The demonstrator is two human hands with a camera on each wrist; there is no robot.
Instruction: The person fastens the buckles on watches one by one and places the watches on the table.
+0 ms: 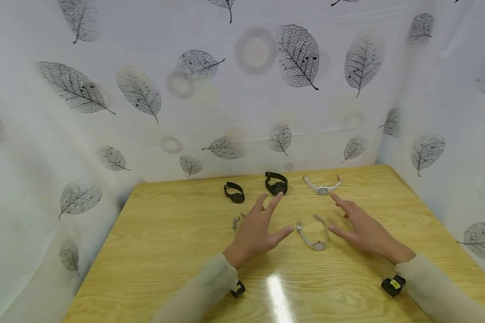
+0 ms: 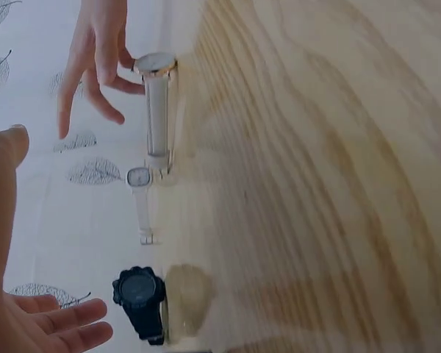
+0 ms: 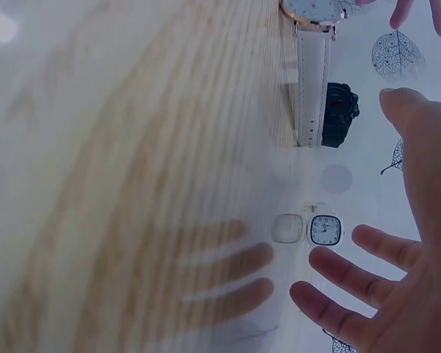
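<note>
My left hand (image 1: 253, 233) hovers over the table with fingers spread and nothing held. It partly hides a slim wristwatch (image 1: 235, 223), of which only a bit of strap shows. Between the two hands lies a white-strapped watch with a round dial (image 1: 318, 246); its case looks rose-gold in the right wrist view. My right hand (image 1: 365, 231), also spread and holding nothing, is just right of it. Beyond its fingertips lies a white watch with a squarish dial (image 3: 325, 230). A chunky black watch (image 2: 139, 294) sits past the left fingertips, with a smaller black watch (image 1: 235, 194) to its left.
The watches lie on a glossy wood-grain table (image 1: 165, 251) that reflects light near its front. A white curtain (image 1: 210, 107) printed with grey leaves hangs behind the table and along both sides. Small black cameras (image 1: 393, 285) are strapped at both wrists.
</note>
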